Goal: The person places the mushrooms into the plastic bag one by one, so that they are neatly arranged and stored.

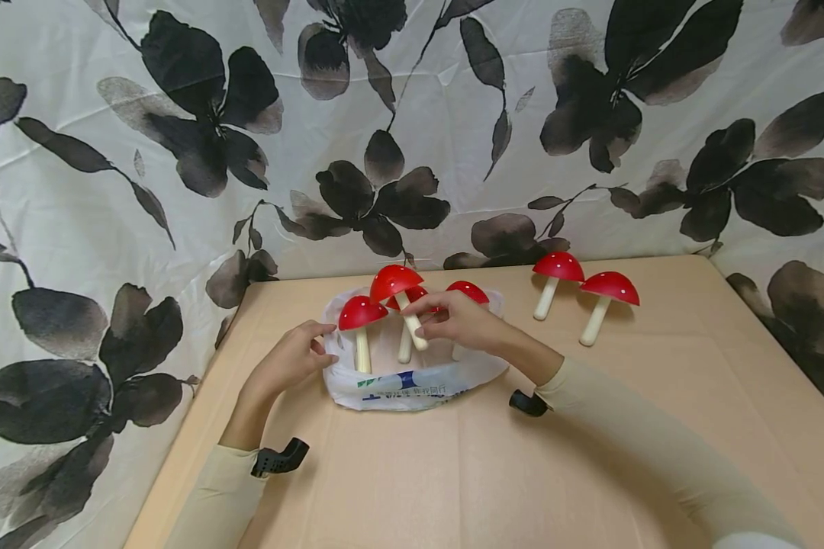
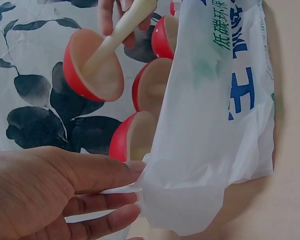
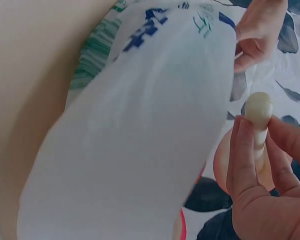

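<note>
A toy mushroom [image 1: 391, 284] with a glossy red cap and cream stem is pinched by its stem between the thumb and fingers of my right hand [image 1: 463, 319]. It is held above a white plastic bag [image 1: 378, 393] with blue and green print, its mouth spread open. My left hand [image 1: 290, 360] pinches the bag's left edge, as the thumb [image 2: 115, 172] in the left wrist view shows. Inside the bag stand other red mushrooms, one at the left [image 1: 362, 314] and one at the right [image 1: 468, 290], partly covered by my right hand.
Two more red mushrooms, one [image 1: 558, 266] beside another [image 1: 611, 288], lie on the wooden table [image 1: 398, 480] right of the bag. A white cloth [image 1: 467, 137] with dark flowers hangs behind the table. Each wrist carries a black camera mount [image 1: 280, 457].
</note>
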`<state>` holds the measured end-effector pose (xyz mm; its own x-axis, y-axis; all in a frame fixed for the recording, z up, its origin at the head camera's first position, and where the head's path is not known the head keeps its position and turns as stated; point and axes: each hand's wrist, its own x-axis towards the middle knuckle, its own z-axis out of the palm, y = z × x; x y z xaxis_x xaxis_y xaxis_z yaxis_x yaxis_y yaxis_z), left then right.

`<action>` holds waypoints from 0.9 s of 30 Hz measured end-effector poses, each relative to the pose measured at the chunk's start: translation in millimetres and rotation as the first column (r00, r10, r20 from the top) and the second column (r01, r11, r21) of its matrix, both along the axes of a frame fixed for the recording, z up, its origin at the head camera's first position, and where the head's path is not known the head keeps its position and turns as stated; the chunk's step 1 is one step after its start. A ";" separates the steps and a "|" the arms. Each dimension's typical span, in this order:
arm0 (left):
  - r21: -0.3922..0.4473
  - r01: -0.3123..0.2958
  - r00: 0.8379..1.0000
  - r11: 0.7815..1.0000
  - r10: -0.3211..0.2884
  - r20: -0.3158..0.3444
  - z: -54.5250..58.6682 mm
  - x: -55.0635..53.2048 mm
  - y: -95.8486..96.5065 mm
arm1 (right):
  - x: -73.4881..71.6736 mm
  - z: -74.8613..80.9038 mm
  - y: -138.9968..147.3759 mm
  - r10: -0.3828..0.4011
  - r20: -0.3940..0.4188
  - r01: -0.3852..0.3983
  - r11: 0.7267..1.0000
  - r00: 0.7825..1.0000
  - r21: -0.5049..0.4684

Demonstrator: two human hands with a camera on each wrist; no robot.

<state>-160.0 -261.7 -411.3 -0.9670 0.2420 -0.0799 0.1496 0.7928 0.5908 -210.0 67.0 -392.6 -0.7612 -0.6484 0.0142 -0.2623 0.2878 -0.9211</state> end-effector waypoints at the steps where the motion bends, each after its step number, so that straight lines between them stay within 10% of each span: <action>1: -0.001 -0.001 1.000 1.000 0.001 0.003 -0.1 -0.2 0.2 | 0.5 -0.8 -3.0 -0.006 0.005 0.006 1.000 1.000 -0.001; 27: 0.027 -0.009 0.999 1.000 0.010 -0.030 -1.8 0.3 0.3 | 20.2 -29.8 -60.3 -0.079 0.003 0.079 0.997 0.997 -0.003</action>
<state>-159.8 -261.4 -413.1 -0.9711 0.2346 -0.0439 0.1606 0.7781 0.6073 -189.8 6.7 -422.4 -0.8098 -0.5865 0.0136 -0.2364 0.3050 -0.9226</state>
